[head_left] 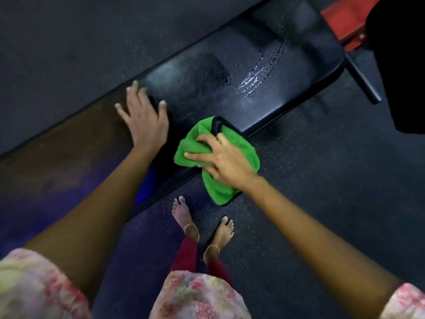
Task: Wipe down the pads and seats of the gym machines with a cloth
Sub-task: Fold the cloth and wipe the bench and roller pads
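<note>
Cloth at the near corner of a black bench pad

Head view: the right hand (224, 161) is gripping a bunched green cloth (220, 187), fingers curled into it, pressing it over the bench pad (264, 88) corner. Just left of that grip, the left hand (143, 116) is resting flat on the pad, fingers spread. Wet streaks (259, 72) are glistening beyond the cloth.

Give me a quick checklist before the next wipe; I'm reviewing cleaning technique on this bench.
1. Cloth gripped by the right hand: ok.
2. Cloth against the near edge of the bench pad: ok.
3. Left hand flat on the pad, bracing: ok.
4. Pad top dry: not ok, wet streaks remain.
5. Far edge of the pad wiped: cannot tell.
6. Bare feet on the floor, clear of the bench: ok.
</note>
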Demonstrator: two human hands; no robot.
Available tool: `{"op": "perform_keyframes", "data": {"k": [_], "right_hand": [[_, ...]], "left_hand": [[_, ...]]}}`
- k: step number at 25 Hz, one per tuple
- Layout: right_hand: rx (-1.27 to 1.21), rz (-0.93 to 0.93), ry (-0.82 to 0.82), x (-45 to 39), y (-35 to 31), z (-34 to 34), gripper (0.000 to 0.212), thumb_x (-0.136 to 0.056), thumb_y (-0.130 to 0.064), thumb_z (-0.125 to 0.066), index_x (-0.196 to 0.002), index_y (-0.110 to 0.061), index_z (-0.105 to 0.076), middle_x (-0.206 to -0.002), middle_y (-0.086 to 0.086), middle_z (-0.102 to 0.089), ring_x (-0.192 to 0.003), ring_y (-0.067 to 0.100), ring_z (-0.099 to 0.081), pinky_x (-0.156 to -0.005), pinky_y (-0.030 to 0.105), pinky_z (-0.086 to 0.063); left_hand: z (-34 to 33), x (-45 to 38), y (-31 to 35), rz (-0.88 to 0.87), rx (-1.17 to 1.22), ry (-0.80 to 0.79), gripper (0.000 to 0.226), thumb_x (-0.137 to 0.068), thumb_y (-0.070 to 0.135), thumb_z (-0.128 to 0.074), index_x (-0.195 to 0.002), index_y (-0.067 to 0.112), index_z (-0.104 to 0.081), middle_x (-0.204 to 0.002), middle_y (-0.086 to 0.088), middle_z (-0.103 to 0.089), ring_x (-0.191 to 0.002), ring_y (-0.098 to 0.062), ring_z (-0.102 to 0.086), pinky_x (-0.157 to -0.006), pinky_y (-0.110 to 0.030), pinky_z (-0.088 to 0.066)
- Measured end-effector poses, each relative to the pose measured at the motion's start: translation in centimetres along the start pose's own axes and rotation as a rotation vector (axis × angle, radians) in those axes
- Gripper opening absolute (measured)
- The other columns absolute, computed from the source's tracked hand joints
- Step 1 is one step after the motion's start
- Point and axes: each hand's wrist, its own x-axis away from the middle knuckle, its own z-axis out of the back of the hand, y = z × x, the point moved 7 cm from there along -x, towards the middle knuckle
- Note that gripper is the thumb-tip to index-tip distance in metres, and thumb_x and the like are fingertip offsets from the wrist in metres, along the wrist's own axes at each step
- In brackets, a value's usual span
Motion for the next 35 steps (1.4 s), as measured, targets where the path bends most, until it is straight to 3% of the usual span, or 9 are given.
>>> {"op": "perform_keyframes", "data": {"k": [3, 6, 10, 14, 20, 25, 29, 31, 35], "right_hand": [[-0.045, -0.128, 0.018, 0.5, 5.7, 3.3, 0.037, -0.080, -0.017, -0.071, -0.113, -0.033, -0.067, -0.123, 0.007, -0.055, -0.092, 0.027, -0.050, -0.078, 0.046, -0.050], [-0.087, -0.430, 0.141, 0.5, 7.9, 3.9, 0.029, -0.081, -0.022, -0.070, -0.109, -0.031, -0.070, -0.125, 0.002, -0.054, -0.098, 0.027, -0.046, -0.088, 0.042, -0.045], [-0.189, -0.092, 0.009, -0.9, -1.8, -1.1, 0.032, -0.075, -0.015, -0.073, -0.103, -0.029, -0.072, -0.123, 0.004, -0.057, -0.088, 0.030, -0.048, -0.069, 0.031, -0.040], [-0.195, -0.045, -0.152, -0.2, 1.7, 0.5, 0.034, -0.075, -0.013, -0.073, -0.105, -0.030, -0.072, -0.126, 0.002, -0.056, -0.092, 0.026, -0.046, -0.078, 0.029, -0.035], [-0.211, -0.561, 0.090, 0.0, 12.7, 6.5, 0.028, -0.077, -0.022, -0.073, -0.104, -0.027, -0.071, -0.123, -0.004, -0.051, -0.108, 0.029, -0.042, -0.087, 0.017, -0.021], [-0.270, -0.215, -0.173, -1.9, 6.0, 3.4, 0.024, -0.076, -0.026, -0.074, -0.100, -0.026, -0.073, -0.125, -0.007, -0.051, -0.101, 0.014, -0.033, -0.098, 0.032, -0.028], [-0.139, -0.639, 0.183, -2.0, 15.6, 8.3, 0.029, -0.084, -0.035, -0.066, -0.109, -0.022, -0.070, -0.129, -0.002, -0.050, -0.113, 0.029, -0.042, -0.101, 0.030, -0.029], [-0.035, -0.776, 0.226, -3.0, 15.0, 8.0, 0.033, -0.088, -0.040, -0.059, -0.119, -0.029, -0.064, -0.133, -0.001, -0.045, -0.114, 0.027, -0.043, -0.097, 0.028, -0.029], [0.004, -0.336, -0.007, -4.8, 7.6, 4.5, 0.034, -0.090, -0.039, -0.055, -0.124, -0.038, -0.059, -0.133, 0.003, -0.044, -0.105, 0.028, -0.043, -0.081, 0.036, -0.043]], "left_hand": [[-2.4, -1.1, 3.6, -0.197, -0.042, -0.076, 0.054, -0.098, 0.036, -0.035, -0.144, 0.008, -0.028, -0.157, -0.005, -0.015, -0.145, -0.023, -0.009, -0.115, -0.050, 0.001], [-3.3, -1.2, 3.9, -0.222, -0.125, -0.057, 0.053, -0.100, 0.037, -0.028, -0.146, 0.010, -0.025, -0.157, -0.002, -0.017, -0.146, -0.021, -0.007, -0.117, -0.048, 0.000], [-3.1, -1.2, 3.6, -0.210, -0.075, -0.042, 0.049, -0.100, 0.031, -0.029, -0.145, 0.011, -0.031, -0.156, -0.002, -0.022, -0.145, -0.021, -0.011, -0.117, -0.047, -0.002], [-3.1, -1.2, 3.7, -0.204, -0.083, -0.044, 0.053, -0.099, 0.035, -0.032, -0.145, 0.010, -0.029, -0.155, -0.005, -0.021, -0.145, -0.022, -0.011, -0.117, -0.046, -0.002], [-3.2, -1.1, 3.7, -0.183, -0.137, -0.061, 0.061, -0.097, 0.047, -0.031, -0.147, 0.013, -0.025, -0.157, -0.004, -0.014, -0.146, -0.022, -0.005, -0.112, -0.057, 0.007], [-3.1, -1.2, 3.5, -0.138, -0.138, -0.058, 0.065, -0.096, 0.053, -0.030, -0.148, 0.014, -0.025, -0.157, -0.002, -0.016, -0.146, -0.028, -0.002, -0.110, -0.065, 0.005], [-3.2, -1.2, 3.5, -0.135, -0.126, -0.041, 0.064, -0.096, 0.052, -0.032, -0.147, 0.014, -0.027, -0.157, -0.003, -0.018, -0.146, -0.027, -0.003, -0.110, -0.062, 0.006], [-3.4, -1.3, 3.6, -0.135, -0.136, -0.045, 0.062, -0.096, 0.050, -0.032, -0.147, 0.014, -0.027, -0.157, -0.002, -0.018, -0.146, -0.027, -0.003, -0.110, -0.061, 0.005], [-3.5, -1.5, 3.4, -0.134, -0.120, -0.042, 0.058, -0.096, 0.044, -0.031, -0.146, 0.015, -0.029, -0.156, -0.003, -0.019, -0.146, -0.027, -0.004, -0.111, -0.062, 0.004]]}}
